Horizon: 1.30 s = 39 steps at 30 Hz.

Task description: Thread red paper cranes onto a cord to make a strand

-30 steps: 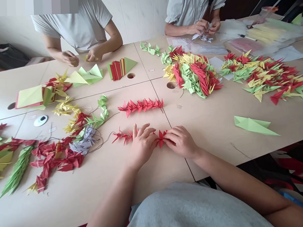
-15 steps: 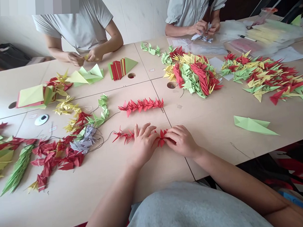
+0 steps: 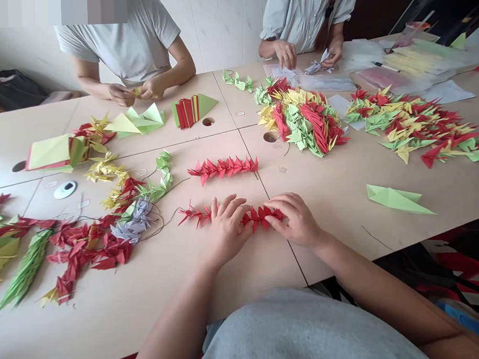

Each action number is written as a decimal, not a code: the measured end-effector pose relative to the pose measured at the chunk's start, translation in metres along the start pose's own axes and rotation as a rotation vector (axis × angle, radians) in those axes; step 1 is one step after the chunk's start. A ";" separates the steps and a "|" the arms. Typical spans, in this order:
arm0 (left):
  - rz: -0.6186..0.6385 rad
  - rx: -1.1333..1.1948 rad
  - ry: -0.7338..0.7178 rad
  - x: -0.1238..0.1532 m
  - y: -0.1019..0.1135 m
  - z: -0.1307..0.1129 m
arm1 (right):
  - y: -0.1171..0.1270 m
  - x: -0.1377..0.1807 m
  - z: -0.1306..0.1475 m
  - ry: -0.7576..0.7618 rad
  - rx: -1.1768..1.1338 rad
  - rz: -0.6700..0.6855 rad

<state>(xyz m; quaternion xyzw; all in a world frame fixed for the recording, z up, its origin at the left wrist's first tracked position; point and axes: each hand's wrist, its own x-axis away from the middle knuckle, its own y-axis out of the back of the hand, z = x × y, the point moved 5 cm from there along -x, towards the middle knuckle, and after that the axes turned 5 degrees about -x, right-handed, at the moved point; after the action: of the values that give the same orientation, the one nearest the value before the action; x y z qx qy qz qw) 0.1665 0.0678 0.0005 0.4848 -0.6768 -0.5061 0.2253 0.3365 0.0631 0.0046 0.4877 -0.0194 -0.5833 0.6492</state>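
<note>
A string of red paper cranes (image 3: 261, 216) lies across the table in front of me, its left end showing past my hand. My left hand (image 3: 230, 224) lies over its middle, thumb and fingers around it. At the right end my right hand (image 3: 293, 217) has thumb and fingertips on either side of the cranes, and part of that end is hidden by the fingers. Just beyond, a second red crane string (image 3: 223, 168) lies roughly parallel. A dark thread (image 3: 168, 218) runs left from the held string.
Crane strings in several colours (image 3: 96, 239) cover the left side, and mixed heaps (image 3: 308, 119) lie at the back right. A folded green paper (image 3: 399, 199) and a needle with thread (image 3: 377, 237) are on the right. Two people work across the table (image 3: 330, 197).
My right hand has shifted right along the red string and its fingers have opened wider, showing more cranes between my hands. The person at the back right has drawn one hand away from their paper.
</note>
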 end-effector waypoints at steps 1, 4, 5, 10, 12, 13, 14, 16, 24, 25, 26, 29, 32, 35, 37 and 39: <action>0.001 0.003 -0.003 0.000 0.000 -0.001 | 0.006 -0.001 -0.003 -0.014 -0.005 -0.017; -0.007 0.007 -0.023 0.001 -0.001 -0.002 | 0.022 0.003 -0.015 -0.090 -0.028 -0.025; -0.009 0.008 -0.033 0.001 -0.002 -0.003 | 0.026 0.007 -0.019 -0.118 -0.039 -0.010; 0.003 0.017 -0.048 0.001 -0.006 -0.005 | 0.031 0.031 -0.038 -0.247 -0.094 0.032; 0.000 0.020 -0.043 0.000 -0.007 -0.006 | 0.028 0.036 -0.040 -0.265 -0.104 0.039; -0.007 0.019 -0.043 0.000 -0.007 -0.006 | 0.026 0.037 -0.041 -0.263 -0.109 0.045; -0.016 0.017 -0.041 -0.001 -0.007 -0.006 | 0.024 0.037 -0.040 -0.256 -0.112 0.051; -0.027 0.008 -0.040 -0.003 -0.007 -0.009 | 0.021 0.035 -0.039 -0.236 -0.111 0.060; 0.080 -0.004 -0.054 -0.013 -0.013 -0.033 | 0.017 0.034 -0.035 -0.199 -0.081 0.072; 0.089 -0.004 -0.062 -0.015 -0.015 -0.036 | 0.017 0.034 -0.036 -0.197 -0.082 0.068; 0.093 -0.008 -0.069 -0.018 -0.017 -0.039 | 0.016 0.034 -0.036 -0.193 -0.084 0.066; 0.098 -0.011 -0.054 -0.028 -0.021 -0.041 | 0.016 0.035 -0.037 -0.179 -0.086 0.056; 0.140 0.000 -0.030 -0.034 -0.025 -0.039 | 0.015 0.034 -0.037 -0.163 -0.089 0.056; 0.158 0.002 -0.028 -0.035 -0.026 -0.038 | 0.015 0.034 -0.037 -0.152 -0.093 0.061; 0.153 0.005 -0.032 -0.034 -0.026 -0.037 | 0.015 0.033 -0.037 -0.149 -0.097 0.067; 0.148 0.006 -0.035 -0.033 -0.026 -0.037 | 0.015 0.033 -0.038 -0.148 -0.101 0.076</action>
<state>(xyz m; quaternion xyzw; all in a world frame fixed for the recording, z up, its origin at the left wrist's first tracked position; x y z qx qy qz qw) 0.2214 0.0793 -0.0029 0.4253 -0.7162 -0.4942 0.2489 0.3804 0.0580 -0.0234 0.4091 -0.0563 -0.5929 0.6914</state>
